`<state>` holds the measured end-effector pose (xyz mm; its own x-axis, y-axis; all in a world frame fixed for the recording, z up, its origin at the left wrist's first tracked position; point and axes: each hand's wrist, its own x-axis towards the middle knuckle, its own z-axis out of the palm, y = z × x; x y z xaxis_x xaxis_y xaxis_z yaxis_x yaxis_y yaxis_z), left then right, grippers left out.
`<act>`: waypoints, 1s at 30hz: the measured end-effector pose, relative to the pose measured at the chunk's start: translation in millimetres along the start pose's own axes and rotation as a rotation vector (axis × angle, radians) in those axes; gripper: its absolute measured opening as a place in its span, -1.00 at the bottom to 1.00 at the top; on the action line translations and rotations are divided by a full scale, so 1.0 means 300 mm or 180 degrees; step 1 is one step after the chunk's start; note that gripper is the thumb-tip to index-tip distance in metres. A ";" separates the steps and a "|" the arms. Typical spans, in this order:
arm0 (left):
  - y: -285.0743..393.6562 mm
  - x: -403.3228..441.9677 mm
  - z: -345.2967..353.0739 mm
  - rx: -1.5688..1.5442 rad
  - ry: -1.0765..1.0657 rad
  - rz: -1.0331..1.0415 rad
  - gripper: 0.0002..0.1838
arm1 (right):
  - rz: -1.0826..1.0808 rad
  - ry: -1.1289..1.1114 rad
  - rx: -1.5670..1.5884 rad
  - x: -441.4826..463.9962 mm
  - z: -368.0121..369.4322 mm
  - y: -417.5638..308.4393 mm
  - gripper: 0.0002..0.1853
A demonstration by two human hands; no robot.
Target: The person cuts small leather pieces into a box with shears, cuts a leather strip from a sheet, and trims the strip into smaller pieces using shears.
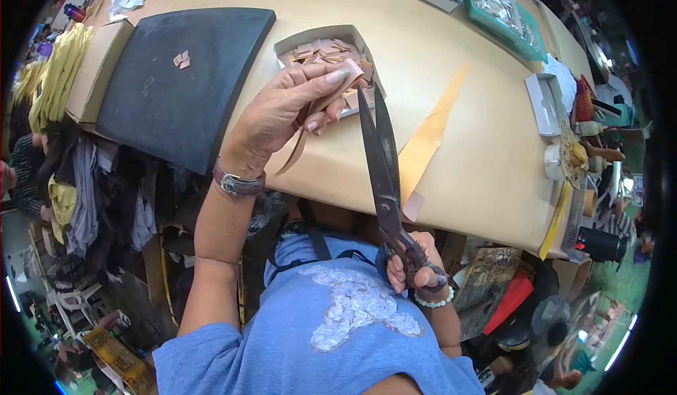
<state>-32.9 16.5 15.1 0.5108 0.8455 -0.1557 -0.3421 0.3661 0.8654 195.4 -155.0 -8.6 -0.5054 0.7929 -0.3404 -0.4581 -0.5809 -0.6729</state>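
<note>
My left hand [289, 106] pinches a narrow pinkish-brown strip [295, 152], whose pale end sticks out past the thumb and whose tail hangs below the palm. In my right hand [416, 264] is a pair of large dark scissors [384, 183], pointing away from me with the blades slightly apart. The blade tips are close to the strip's end; I cannot tell whether they touch it. Under the left fingers stands a small open box [367, 42] holding many cut pinkish and tan pieces [321, 51]. A long tapering yellow-orange strip [434, 127] lies right of the scissors.
A black mat [187, 78] with several small pieces [182, 59] lies to the left, beside a cardboard box [102, 67]. A green basket [504, 14] stands at the back right. A white box [546, 106] and a roll of tape [555, 162] sit near the right edge.
</note>
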 end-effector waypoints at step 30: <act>0.073 0.009 -0.041 0.1469 -0.0108 0.0014 -0.75 | -0.0663 0.0835 -0.2042 0.125 0.027 0.065 -0.51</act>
<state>-48.8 31.4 27.8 0.5383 0.8306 -0.1425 0.0385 0.1447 0.9887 161.5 -138.0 -29.3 -0.2251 0.9403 -0.2553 0.0343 -0.2542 -0.9665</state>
